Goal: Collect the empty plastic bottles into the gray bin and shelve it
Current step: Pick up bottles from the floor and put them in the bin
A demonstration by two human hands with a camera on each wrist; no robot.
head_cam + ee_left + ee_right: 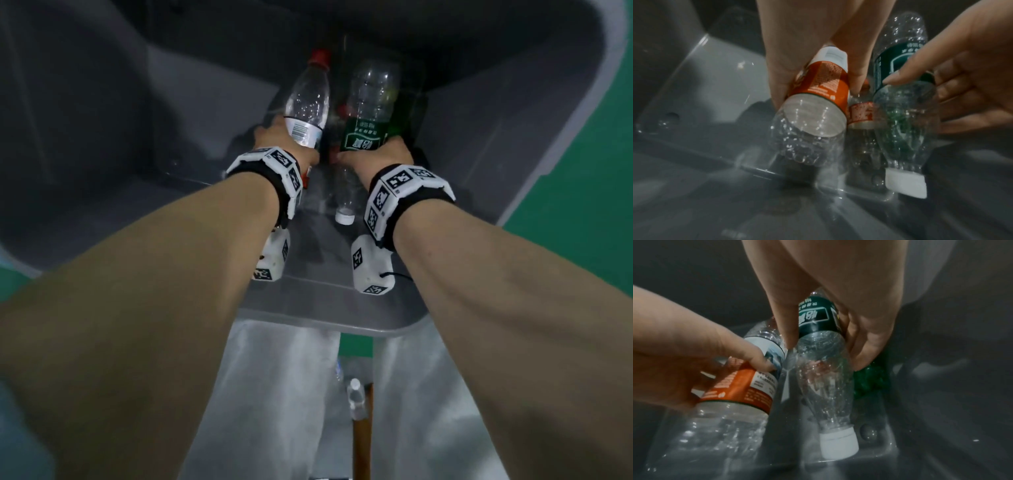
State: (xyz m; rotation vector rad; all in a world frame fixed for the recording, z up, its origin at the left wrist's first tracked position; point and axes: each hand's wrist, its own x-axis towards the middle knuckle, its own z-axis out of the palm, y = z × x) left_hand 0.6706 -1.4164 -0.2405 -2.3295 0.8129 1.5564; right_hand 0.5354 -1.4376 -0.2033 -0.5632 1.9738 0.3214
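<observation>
Both my hands reach into the gray bin [346,324]. My left hand [281,141] grips a clear bottle with an orange and white label [824,84], its red cap [320,59] pointing away from me. My right hand [378,155] grips a clear bottle with a dark green label [818,319], its white cap [838,444] pointing down at the bin floor. Between the two held bottles lies a red-labelled bottle [861,115]. A green bottle [869,382] lies just right of my right hand's fingers.
The bin's tall gray walls [486,137] close in on both sides of my arms. Under the bin's near rim, another clear bottle [355,397] and a brown wooden stick [363,445] lie between my light trouser legs. Green floor [582,205] shows on the right.
</observation>
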